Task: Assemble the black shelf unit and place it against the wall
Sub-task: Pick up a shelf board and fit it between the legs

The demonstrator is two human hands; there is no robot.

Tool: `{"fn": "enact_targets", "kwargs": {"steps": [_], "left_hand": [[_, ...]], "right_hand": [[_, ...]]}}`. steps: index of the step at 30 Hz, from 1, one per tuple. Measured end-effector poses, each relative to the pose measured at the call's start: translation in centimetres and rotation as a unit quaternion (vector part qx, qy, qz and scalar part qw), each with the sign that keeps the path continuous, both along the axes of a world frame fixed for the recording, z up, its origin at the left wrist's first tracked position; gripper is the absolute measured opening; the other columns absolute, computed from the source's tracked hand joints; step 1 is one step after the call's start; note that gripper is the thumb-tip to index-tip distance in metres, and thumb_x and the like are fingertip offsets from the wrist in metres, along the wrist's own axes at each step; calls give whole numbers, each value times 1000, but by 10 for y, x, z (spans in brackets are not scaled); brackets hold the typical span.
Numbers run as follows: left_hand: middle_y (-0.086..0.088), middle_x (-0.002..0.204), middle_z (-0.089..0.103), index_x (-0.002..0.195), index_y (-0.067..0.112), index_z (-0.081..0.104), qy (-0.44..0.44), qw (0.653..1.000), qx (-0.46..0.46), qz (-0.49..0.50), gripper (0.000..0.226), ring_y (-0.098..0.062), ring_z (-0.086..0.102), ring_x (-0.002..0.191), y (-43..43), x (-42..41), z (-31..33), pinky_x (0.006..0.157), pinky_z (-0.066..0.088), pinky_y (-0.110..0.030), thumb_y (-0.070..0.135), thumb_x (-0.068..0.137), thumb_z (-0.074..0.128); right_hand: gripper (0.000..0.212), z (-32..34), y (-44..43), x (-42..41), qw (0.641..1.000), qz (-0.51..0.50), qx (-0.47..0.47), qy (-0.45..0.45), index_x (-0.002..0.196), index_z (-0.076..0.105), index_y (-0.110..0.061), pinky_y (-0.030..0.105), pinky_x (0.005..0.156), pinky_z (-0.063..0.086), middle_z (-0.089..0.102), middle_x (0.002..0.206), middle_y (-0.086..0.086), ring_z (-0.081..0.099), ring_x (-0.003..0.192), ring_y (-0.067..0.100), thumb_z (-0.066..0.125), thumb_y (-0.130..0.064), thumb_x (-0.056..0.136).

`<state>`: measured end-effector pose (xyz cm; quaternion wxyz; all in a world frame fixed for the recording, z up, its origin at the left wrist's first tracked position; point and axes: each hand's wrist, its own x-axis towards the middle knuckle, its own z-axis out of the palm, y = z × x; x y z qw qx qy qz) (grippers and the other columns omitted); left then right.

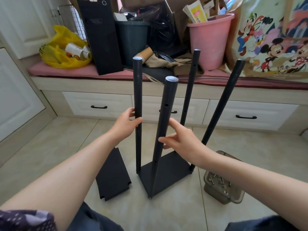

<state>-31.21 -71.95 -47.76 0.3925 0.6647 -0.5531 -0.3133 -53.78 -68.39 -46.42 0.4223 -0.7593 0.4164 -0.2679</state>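
Both forearms bare, stretched forward, converging toward centre; left grip (125, 125) wrapped round rear-left pole (138, 90) at mid-height, thumb across front; wrist in line with forearm; right grip (182, 137) unclenched, palm turned leftward, fingers straight and spread, forefinger and thumb flanking front pole (166, 104); contact there unclear

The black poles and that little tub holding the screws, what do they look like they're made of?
Black poles: probably metal tube with a matt black coating; they are round and slim, with small drilled holes and pale tops. Tub: clear, slightly smoky plastic by its look; the screws show through its walls.
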Motion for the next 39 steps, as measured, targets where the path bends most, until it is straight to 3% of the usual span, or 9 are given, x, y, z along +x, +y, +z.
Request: {"fn": "enact_targets", "kwargs": {"steps": [5, 12, 18, 21, 31, 33, 35, 37, 39], "left_hand": [[0, 147, 51, 151, 18, 41, -8, 1000, 20, -7, 52, -25, 54, 130, 3, 2, -1, 111, 44, -49, 23, 102, 58], [-3, 143, 54, 148, 13, 43, -17, 999, 23, -14, 57, -17, 66, 103, 7, 10, -6, 95, 51, -34, 14, 96, 67], [-2, 147, 51, 151, 18, 37, -20, 997, 53, -59, 70, -19, 68, 105, 10, 11, -6, 90, 55, -35, 8, 92, 71], [1, 155, 42, 154, 25, 30, -22, 995, 67, -71, 73, -17, 66, 109, 12, 9, -4, 81, 52, -28, 13, 94, 69], [0, 162, 33, 161, 32, 4, -112, 976, 149, -112, 91, -23, 64, 118, 30, 10, 13, 98, 55, -43, 23, 96, 66], [1, 163, 32, 162, 27, 10, -119, 966, 181, -145, 89, -18, 59, 126, 33, 8, 14, 105, 51, -41, 21, 95, 68], [6, 155, 45, 152, 32, 37, -97, 954, 204, -199, 69, -12, 56, 130, 35, 6, 15, 110, 46, -37, 18, 93, 70], [18, 134, 59, 127, 44, 53, -75, 944, 218, -238, 49, -2, 58, 124, 38, 3, 18, 99, 48, -20, 16, 91, 73], [25, 123, 63, 125, 43, 53, -60, 942, 222, -247, 49, 8, 62, 111, 40, -1, 17, 85, 47, -9, 19, 89, 76]], "right_hand": [[32, -8, -5, 12, 1000, 12, 4, 9, 118, 48, -39, 27, 84, 53, 77, 90, -3, 71, 85, 5, 67, -37, 92], [23, -18, -2, 22, 999, 15, 29, 5, 105, 50, -43, 28, 85, 54, 77, 92, -5, 71, 86, 4, 67, -37, 91], [23, -12, -3, 22, 999, 11, 41, 13, 105, 56, -29, 22, 79, 54, 77, 90, -1, 72, 82, 5, 72, -34, 88], [26, -9, -7, 17, 998, 7, 47, 42, 107, 62, -22, 33, 84, 59, 77, 93, -1, 72, 87, 7, 72, -37, 88], [23, -21, -52, -63, 981, -157, 61, 95, 114, 64, -14, 41, 94, 55, 74, 100, 2, 68, 99, 15, 66, -22, 93], [23, -26, -62, -79, 971, -211, 65, 91, 116, 61, -10, 42, 94, 55, 72, 98, 3, 67, 99, 17, 62, -20, 96], [25, -29, -70, -91, 960, -258, 70, 81, 119, 59, -8, 44, 93, 55, 69, 103, 7, 65, 102, 22, 59, -20, 97], [32, -33, -75, -99, 949, -294, 80, 81, 125, 54, -5, 47, 92, 55, 64, 109, 10, 63, 104, 27, 58, -22, 98], [44, -36, -79, -105, 941, -317, 85, 85, 135, 45, -3, 49, 96, 52, 59, 116, 13, 60, 110, 31, 58, -24, 99]]}}
